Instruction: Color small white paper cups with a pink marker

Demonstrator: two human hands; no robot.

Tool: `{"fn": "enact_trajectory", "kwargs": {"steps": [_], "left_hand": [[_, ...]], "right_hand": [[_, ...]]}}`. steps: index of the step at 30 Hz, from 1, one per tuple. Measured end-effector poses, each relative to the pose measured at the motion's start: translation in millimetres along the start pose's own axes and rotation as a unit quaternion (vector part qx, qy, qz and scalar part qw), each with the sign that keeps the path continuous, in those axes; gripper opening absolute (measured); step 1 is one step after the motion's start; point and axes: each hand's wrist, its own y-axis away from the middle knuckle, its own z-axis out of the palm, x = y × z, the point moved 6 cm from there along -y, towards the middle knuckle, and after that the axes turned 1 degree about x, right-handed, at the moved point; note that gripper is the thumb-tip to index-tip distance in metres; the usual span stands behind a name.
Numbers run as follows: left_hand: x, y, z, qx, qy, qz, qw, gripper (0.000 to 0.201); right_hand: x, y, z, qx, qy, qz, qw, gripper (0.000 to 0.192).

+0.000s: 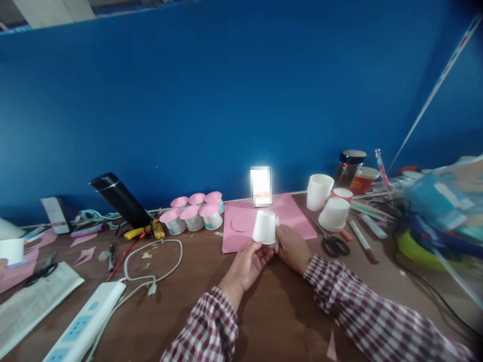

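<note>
A white paper cup (264, 227) is held upside down over the pink paper sheets (302, 221). My left hand (247, 264) grips the cup by its rim from below left, palm partly turned up. My right hand (292, 246) is closed close beside the cup's right side, around a slim white thing whose kind I cannot make out. Left of the cup, a round pink paper disc (241, 222) lies on the sheets. Several cups topped with pink discs (192, 219) stand in two rows further left.
At right are upturned white cups (334, 213), a tall white cup (320, 191), black scissors (335, 246), a marker (363, 241) and a dark-lidded jar (350, 168). At left are a black flask (121, 201), a white cable (153, 281) and a power strip (85, 324). A blue partition (234, 100) stands behind.
</note>
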Motion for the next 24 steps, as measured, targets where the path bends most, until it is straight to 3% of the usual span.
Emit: {"fn": "enact_trajectory", "kwargs": {"steps": [16,20,24], "left_hand": [[1.5,0.9,0.8,0.002,0.006,0.004,1.0,0.015],[4.0,2.7,2.1,0.001,0.035,0.008,0.999,0.012],[8.2,2.0,0.1,0.021,0.069,0.023,0.997,0.012]], "right_hand": [[-1.9,1.0,-3.7,-0.002,-0.006,0.003,1.0,0.022],[1.1,0.5,-2.8,0.015,-0.06,0.007,0.998,0.036],[3.1,1.5,-7.7,0.08,-0.166,0.004,0.983,0.042]]}}
